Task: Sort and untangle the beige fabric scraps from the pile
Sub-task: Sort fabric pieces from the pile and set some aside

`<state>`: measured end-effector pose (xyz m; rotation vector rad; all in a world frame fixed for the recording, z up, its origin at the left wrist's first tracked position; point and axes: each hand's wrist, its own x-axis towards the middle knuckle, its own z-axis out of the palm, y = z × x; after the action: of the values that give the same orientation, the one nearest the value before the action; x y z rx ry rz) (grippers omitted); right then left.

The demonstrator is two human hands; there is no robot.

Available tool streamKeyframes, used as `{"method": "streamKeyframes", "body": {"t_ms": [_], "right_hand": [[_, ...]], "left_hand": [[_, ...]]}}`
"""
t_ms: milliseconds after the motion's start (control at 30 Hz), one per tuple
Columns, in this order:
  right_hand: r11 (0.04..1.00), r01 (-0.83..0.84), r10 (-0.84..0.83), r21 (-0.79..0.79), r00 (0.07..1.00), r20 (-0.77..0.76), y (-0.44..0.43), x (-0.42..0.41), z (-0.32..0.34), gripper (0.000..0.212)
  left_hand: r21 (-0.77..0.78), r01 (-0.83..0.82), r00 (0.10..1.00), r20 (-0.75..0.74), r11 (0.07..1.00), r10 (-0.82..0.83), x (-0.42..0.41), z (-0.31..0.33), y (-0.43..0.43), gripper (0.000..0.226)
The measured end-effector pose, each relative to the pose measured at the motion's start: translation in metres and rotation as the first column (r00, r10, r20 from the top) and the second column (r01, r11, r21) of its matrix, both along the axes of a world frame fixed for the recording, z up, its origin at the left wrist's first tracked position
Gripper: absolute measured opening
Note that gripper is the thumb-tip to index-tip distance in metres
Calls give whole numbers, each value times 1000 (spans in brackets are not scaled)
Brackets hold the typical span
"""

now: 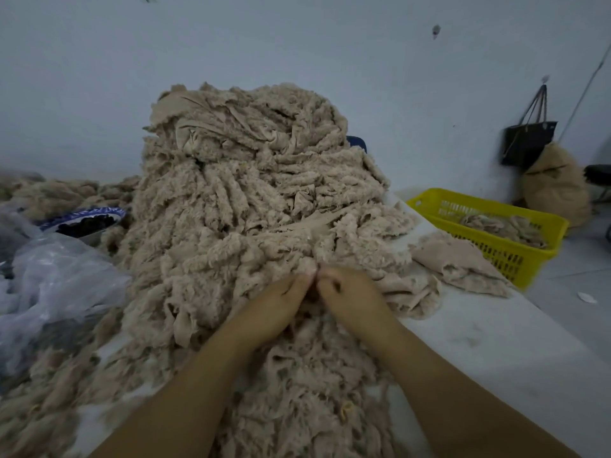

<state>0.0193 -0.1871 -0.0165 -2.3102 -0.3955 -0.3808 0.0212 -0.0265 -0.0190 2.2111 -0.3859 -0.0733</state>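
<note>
At the near foot of the tall heap of shaggy beige fabric scraps (pixel 244 200), the left hand (pixel 281 305) and right hand (pixel 350 299) meet, their fingers curled and pinching scraps. Right of the heap sits a yellow slotted plastic basket (pixel 515 259); left of it lies a crumpled clear plastic bag (pixel 56 276).

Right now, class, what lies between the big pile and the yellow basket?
In the head view, a small heap of beige scraps lies on the white table, between pile and basket.
</note>
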Motion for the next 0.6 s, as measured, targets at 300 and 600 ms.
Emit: {"method": "streamKeyframes", "body": {"t_ms": [300, 600], "right_hand": [[936, 330, -337, -121, 940, -49, -21, 11, -3, 29], [913, -257, 288, -317, 956, 56, 29, -18, 3, 15]], "left_hand": [[142, -65, 984, 175, 988, 39, 6, -6, 1, 35], [-702, -329, 877, -475, 632, -71, 5, 16, -2, 34]]}}
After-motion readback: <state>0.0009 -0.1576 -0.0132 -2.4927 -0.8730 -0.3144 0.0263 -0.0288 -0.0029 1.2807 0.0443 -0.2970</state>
